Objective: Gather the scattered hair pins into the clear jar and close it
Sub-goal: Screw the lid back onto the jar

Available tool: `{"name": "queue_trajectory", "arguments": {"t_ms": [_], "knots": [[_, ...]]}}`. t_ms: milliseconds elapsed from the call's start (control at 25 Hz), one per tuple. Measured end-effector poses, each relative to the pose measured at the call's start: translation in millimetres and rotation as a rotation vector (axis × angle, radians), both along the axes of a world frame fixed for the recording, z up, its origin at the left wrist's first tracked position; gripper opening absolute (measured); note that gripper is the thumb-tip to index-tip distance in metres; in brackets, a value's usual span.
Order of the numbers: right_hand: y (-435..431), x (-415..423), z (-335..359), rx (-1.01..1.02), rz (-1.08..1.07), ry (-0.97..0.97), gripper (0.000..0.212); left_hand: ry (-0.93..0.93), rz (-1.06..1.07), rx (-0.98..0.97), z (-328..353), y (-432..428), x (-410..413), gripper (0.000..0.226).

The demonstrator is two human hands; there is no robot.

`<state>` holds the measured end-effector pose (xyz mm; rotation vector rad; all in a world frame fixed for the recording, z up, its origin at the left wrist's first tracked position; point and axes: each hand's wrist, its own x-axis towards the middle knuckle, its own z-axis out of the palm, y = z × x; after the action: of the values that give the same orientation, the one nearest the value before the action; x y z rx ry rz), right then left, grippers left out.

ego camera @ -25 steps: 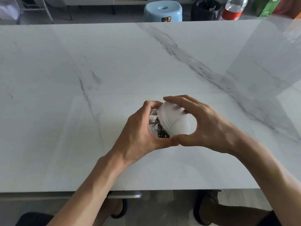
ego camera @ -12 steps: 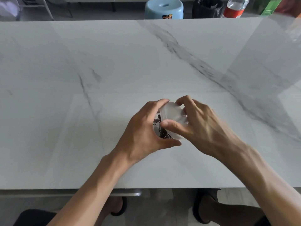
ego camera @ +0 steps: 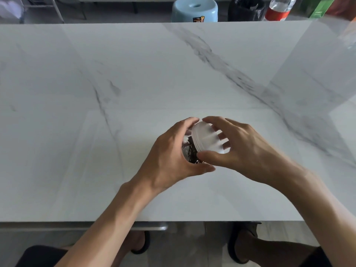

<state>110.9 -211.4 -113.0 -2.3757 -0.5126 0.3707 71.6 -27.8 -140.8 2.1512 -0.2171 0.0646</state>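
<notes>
The clear jar (ego camera: 186, 149) is tilted on its side just above the marble table (ego camera: 134, 83), with dark hair pins (ego camera: 192, 153) showing through its wall. My left hand (ego camera: 169, 160) wraps around the jar body. A translucent white lid (ego camera: 204, 137) sits on the jar's mouth, facing right. My right hand (ego camera: 237, 147) grips the lid's rim with thumb below and fingers curled over the top and far side. No loose pins are visible on the table.
Beyond the table's far edge stand a light blue stool (ego camera: 194, 8), a black bin (ego camera: 245, 8), a plastic bottle with a red label (ego camera: 278, 8) and a green box (ego camera: 321, 7). My legs and sandals show below the near edge.
My right hand has turned around the lid, its fingers shifting from the lid's near side to over its top and far side. The jar stays in my left hand at the same spot.
</notes>
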Motion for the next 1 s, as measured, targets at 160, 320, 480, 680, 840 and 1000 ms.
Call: {"name": "queue_trajectory", "arguments": {"t_ms": [160, 320, 480, 680, 840, 1000], "knots": [[4, -2, 4, -0.015, -0.073, -0.028, 0.067, -0.029, 0.013, 0.036, 1, 0, 1, 0.093], [14, -7, 0, -0.235, -0.145, -0.146, 0.064, -0.104, -0.015, 0.153, 0, -5, -3, 0.095], [0, -1, 3, -0.196, -0.187, -0.072, 0.080, -0.101, -0.010, 0.115, 1, -2, -2, 0.093], [-4, -3, 12, 0.090, 0.064, 0.102, 0.073, -0.073, 0.041, 0.039, 2, 1, 0, 0.092], [4, -3, 3, -0.159, -0.193, -0.126, 0.074, -0.089, -0.034, 0.107, 0, -3, -3, 0.096], [-1, -2, 7, 0.035, -0.081, -0.003, 0.078, -0.064, 0.028, 0.039, 0, -3, 0, 0.092]]}}
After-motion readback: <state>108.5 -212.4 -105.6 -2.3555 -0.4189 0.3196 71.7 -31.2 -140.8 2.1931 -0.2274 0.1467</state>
